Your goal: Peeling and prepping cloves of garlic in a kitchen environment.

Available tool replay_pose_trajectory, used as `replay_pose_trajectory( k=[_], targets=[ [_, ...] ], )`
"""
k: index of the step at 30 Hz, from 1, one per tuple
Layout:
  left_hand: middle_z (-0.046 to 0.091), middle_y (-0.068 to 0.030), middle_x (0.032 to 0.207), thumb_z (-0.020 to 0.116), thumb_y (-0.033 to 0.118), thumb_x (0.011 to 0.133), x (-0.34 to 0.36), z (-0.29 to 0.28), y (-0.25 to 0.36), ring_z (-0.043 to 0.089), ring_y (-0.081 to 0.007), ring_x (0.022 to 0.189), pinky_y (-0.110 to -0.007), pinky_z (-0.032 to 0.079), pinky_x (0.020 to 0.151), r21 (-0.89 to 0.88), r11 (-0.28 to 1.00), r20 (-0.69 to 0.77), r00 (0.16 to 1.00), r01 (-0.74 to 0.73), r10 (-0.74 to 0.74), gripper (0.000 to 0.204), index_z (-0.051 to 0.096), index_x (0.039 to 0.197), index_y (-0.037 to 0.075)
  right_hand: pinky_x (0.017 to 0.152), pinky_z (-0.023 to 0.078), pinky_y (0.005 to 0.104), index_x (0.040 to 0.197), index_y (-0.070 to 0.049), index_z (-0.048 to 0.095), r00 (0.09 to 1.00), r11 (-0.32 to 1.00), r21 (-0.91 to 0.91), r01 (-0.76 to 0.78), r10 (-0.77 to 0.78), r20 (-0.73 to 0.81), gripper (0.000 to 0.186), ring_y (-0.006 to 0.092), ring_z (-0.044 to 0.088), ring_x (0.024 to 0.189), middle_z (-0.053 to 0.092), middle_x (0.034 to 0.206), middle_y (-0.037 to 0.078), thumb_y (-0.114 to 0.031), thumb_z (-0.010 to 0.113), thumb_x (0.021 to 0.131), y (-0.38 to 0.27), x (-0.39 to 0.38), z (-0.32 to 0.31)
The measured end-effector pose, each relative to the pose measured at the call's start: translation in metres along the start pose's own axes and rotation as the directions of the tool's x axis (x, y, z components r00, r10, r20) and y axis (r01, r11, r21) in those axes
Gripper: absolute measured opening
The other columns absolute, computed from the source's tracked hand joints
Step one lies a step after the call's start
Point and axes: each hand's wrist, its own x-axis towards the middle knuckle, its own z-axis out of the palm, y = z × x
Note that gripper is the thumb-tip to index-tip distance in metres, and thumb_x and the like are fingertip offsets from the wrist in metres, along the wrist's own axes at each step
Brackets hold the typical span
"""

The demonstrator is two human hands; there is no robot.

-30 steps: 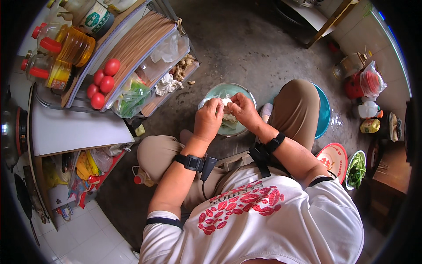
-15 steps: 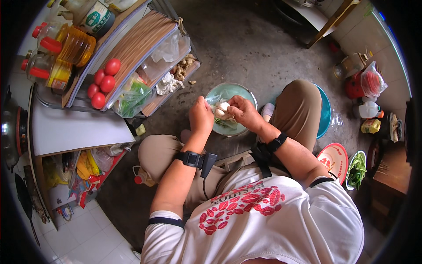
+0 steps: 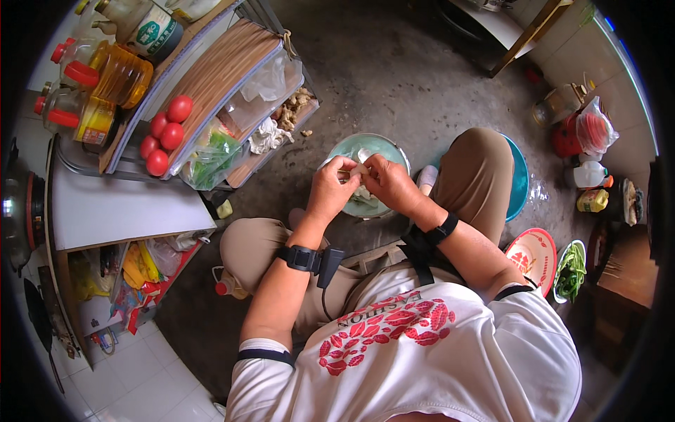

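Over a pale green basin [image 3: 401, 152] on the floor, my two hands meet fingertip to fingertip. My left hand [image 3: 333, 190] is closed in a pinch, with a thin brownish stem-like bit showing at its fingers. My right hand [image 3: 395, 184] pinches the other side of a small pale tan piece of garlic [image 3: 360, 169], mostly hidden by the fingers. Just beyond the fingertips, something white [image 3: 363, 154] shows in the basin. Below the hands, pale green and white scraps [image 3: 363, 195] lie inside it.
To the left, a shelf rack holds red tomatoes [image 3: 171, 134], bagged greens [image 3: 211, 158], ginger [image 3: 290, 111] and oil bottles [image 3: 123, 74]. A blue tub [image 3: 519, 179] sits beside my right knee. Farther right are a red-and-white basin [image 3: 532, 253] and a bowl of green beans [image 3: 571, 271].
My left hand has turned and moved right, against the right hand's fingertips. The white garlic bulb, plain between my hands before, no longer shows there; a small tan piece does.
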Motion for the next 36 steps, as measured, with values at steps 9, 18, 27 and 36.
replay_pose_trajectory(
  k=[9,18,27,36],
  targets=[
    [0.061,-0.0173,0.069,0.06,0.001,0.071,-0.001,0.0,-0.002,0.061,-0.03,0.063,-0.035,0.049,0.056,0.44,0.862,-0.049,0.952,-0.252,0.304,0.005,0.056,0.073,0.0,0.05,0.045,0.0332,0.083,0.0,0.05,0.988,0.982,-0.109,0.155,-0.155,0.014,0.016,0.0273,0.059,0.055,0.058,0.061,0.014,-0.008,0.062,0.077,0.004,-0.003,0.005],
    [0.061,-0.0087,0.064,0.053,0.003,0.082,0.001,-0.001,-0.022,0.059,-0.013,0.055,-0.027,0.047,0.047,0.075,0.978,-0.116,0.976,0.192,-0.183,0.008,0.056,0.076,-0.001,0.061,0.047,0.0303,0.093,0.001,0.053,0.995,0.905,0.416,-0.085,0.052,0.09,0.018,0.016,0.06,0.07,0.061,0.075,0.01,-0.011,0.059,0.081,0.011,0.001,0.005],
    [0.061,-0.0071,0.069,0.048,0.018,0.09,-0.003,0.0,-0.017,0.06,-0.0148,0.053,-0.024,0.048,0.045,-0.201,0.878,0.01,0.897,0.435,-0.443,0.023,0.056,0.087,-0.003,0.062,0.041,0.021,0.098,-0.001,0.051,0.976,0.766,0.607,-0.214,0.143,0.164,0.016,0.0056,0.048,0.071,0.056,0.082,0.0,-0.014,0.053,0.088,0.01,0.008,-0.002],
    [0.056,-0.008,0.099,0.038,0.044,0.093,-0.004,0.004,-0.01,0.059,-0.0153,0.085,-0.028,0.051,0.067,-0.443,0.841,0.131,0.951,0.31,-0.281,0.045,0.048,0.111,0.003,0.064,0.047,0.0256,0.095,0.003,0.047,0.994,0.898,0.428,-0.105,0.105,0.024,0.019,0.0118,0.056,0.073,0.058,0.079,0.009,-0.009,0.057,0.085,0.009,0.003,0.013]
  ],
)
